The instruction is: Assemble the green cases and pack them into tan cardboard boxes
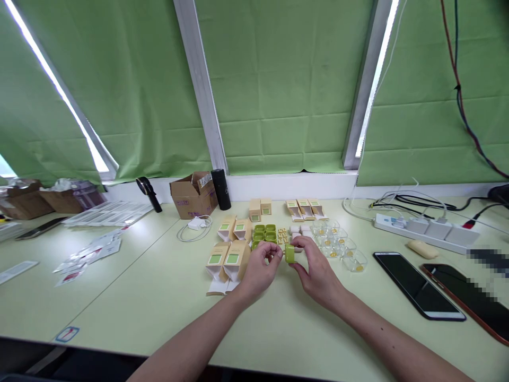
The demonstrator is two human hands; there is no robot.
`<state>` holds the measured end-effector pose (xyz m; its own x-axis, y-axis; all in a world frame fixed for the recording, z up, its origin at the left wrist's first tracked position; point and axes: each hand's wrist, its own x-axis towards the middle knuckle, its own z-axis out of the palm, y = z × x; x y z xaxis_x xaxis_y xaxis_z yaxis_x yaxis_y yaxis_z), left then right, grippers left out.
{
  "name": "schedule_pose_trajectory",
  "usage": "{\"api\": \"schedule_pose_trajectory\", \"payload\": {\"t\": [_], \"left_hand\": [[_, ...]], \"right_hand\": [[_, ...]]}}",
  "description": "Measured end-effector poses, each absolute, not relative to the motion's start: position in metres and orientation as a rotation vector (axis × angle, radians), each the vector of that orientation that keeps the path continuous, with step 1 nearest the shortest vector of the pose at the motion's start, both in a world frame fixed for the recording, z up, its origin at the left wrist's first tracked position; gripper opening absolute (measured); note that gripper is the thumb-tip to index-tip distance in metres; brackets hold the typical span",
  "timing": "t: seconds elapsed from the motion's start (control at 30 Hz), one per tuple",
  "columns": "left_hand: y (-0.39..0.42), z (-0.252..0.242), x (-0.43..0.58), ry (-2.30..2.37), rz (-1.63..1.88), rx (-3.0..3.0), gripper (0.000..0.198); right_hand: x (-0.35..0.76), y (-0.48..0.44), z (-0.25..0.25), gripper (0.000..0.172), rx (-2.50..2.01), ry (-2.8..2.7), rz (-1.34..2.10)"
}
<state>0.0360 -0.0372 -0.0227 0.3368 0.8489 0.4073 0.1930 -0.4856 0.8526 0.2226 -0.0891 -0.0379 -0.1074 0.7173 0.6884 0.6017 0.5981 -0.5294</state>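
The person's right hand (pixel 316 268) pinches a small, glossy green, rounded-square piece (pixel 290 253) between thumb and fingers, over the pale green tabletop (pixel 186 318). At that piece's left side, the left hand (pixel 260 265) has thumb and forefinger drawn together; whether they grip anything is too small to tell. Behind and left of the piece sit matching green square cups (pixel 270 235); left, tan cardboard boxes with green panels (pixel 234 258); right, clear plastic containers with yellow spots (pixel 354 261); farther right, a black-screened phone (pixel 417 284).

Bare hands (pixel 260 269), bare forearms (pixel 199 334)
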Motion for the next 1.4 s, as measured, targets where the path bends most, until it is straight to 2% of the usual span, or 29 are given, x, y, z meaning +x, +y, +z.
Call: {"api": "schedule_pose_trajectory", "payload": {"t": [0.73,1.4], "left_hand": [[-0.038,-0.018,0.035,0.936,1.166,1.884,0.022],[-0.028,-0.026,0.034,0.957,1.250,1.744,0.033]], "right_hand": [[0.223,-0.090,-0.034,0.039,-1.077,-1.779,0.127],[0.229,-0.089,-0.030,0.038,-1.120,-1.741,0.113]]}}
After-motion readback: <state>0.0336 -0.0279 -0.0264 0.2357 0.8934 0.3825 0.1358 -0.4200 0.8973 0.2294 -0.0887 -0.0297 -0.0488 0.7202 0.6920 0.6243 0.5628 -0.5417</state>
